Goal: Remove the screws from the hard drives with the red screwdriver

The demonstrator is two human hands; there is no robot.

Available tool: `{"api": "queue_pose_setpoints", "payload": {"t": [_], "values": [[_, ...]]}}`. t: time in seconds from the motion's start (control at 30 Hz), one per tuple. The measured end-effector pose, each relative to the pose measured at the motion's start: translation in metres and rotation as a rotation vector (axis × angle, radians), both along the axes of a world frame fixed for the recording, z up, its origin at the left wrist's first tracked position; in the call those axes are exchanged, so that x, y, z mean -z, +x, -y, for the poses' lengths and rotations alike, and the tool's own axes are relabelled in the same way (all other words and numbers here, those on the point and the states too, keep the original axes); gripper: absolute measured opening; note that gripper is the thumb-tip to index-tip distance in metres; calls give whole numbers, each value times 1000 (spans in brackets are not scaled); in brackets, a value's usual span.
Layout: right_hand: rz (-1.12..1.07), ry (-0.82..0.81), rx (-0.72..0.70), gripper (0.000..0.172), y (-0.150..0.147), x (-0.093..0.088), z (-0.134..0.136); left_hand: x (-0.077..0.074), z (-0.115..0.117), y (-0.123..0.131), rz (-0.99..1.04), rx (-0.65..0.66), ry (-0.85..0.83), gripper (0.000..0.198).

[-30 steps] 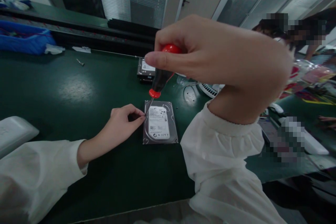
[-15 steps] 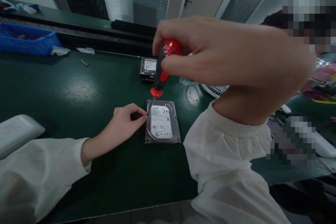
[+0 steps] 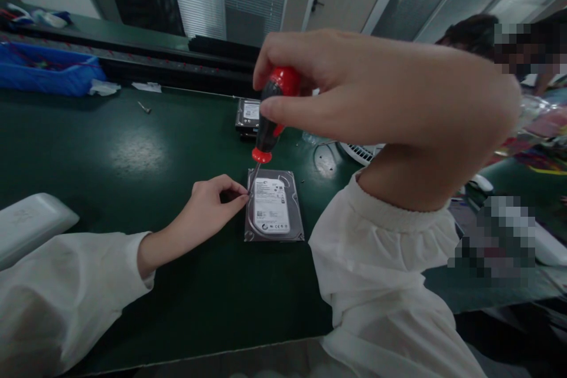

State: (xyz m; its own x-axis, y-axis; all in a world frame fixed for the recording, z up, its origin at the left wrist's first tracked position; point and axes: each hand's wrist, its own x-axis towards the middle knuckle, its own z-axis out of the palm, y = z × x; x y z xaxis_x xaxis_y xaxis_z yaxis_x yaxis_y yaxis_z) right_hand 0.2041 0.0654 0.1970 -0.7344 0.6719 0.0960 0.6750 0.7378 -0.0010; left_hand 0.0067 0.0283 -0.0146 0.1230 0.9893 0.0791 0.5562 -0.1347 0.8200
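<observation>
screwdriver leaning over a hard drive, both hands at work

the hard drive (image 3: pixel 271 207) lies flat on the green tabletop (image 3: pixel 199 295), label side up, in front of the person and between the two white sleeves (image 3: pixel 381 236). the right hand (image 3: pixel 330 82) is wrapped around the red and black handle of a screwdriver (image 3: pixel 267 130), its thumb along the side of the grip. the tool tilts, with its shaft running down to the drive's left edge, toward the upper corner. there the left hand (image 3: pixel 215 204) has its thumb and forefinger pinched together by the tip; whether they grip the shaft or something small cannot be told.

beyond the screwdriver sits a second drive (image 3: pixel 248 111), partly covered by the right hand. to its right, a white slatted object (image 3: pixel 361 153) shows from behind the right wrist. a small metal piece (image 3: pixel 144 107) lies farther left, near two pale scraps (image 3: pixel 147 87), and a blue bin (image 3: pixel 48 74) stands at the far left. a rounded white object (image 3: pixel 38 221) rests near the left sleeve. at the upper right, another person (image 3: pixel 472 29) is partly in view.
</observation>
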Motion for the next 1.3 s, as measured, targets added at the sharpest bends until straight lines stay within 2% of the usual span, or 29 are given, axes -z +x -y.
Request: {"api": "queue_pose_setpoints", "payload": {"t": [0.17, 0.33, 0.4, 0.6, 0.73, 0.8, 0.93, 1.0, 1.13, 1.2, 1.3], "values": [[-20, 11, 59, 48, -1, -4, 1, -4, 1, 3, 2, -22, -6, 24], [42, 9, -34, 30, 6, -4, 0, -7, 2, 4, 16, -28, -26, 24], [54, -1, -34, 35, 8, -3, 0, -7, 2, 4, 13, -27, -21, 23], [76, 28, 87, 39, 11, -4, -2, -7, 3, 2, 9, -19, -44, 23], [113, 56, -42, 29, 19, -5, -3, -8, 4, 3, 10, -28, -34, 23], [108, 81, -58, 28, 19, -5, -2, -8, 4, 4, 9, -33, -26, 23], [62, 72, 47, 38, 17, -3, 0, -6, 4, 3, 5, -29, -17, 23], [65, 79, 36, 36, 18, -2, -2, -6, 4, 3, -4, -28, -17, 24], [69, 170, -78, 34, 24, 1, -8, -6, 4, 2, -14, -33, -30, 24], [65, 222, -61, 34, 24, 2, -9, -7, 3, 3, -3, -33, -27, 23], [86, 229, -11, 45, 21, 1, -10, -6, 3, 3, 10, -31, -23, 24]]}}
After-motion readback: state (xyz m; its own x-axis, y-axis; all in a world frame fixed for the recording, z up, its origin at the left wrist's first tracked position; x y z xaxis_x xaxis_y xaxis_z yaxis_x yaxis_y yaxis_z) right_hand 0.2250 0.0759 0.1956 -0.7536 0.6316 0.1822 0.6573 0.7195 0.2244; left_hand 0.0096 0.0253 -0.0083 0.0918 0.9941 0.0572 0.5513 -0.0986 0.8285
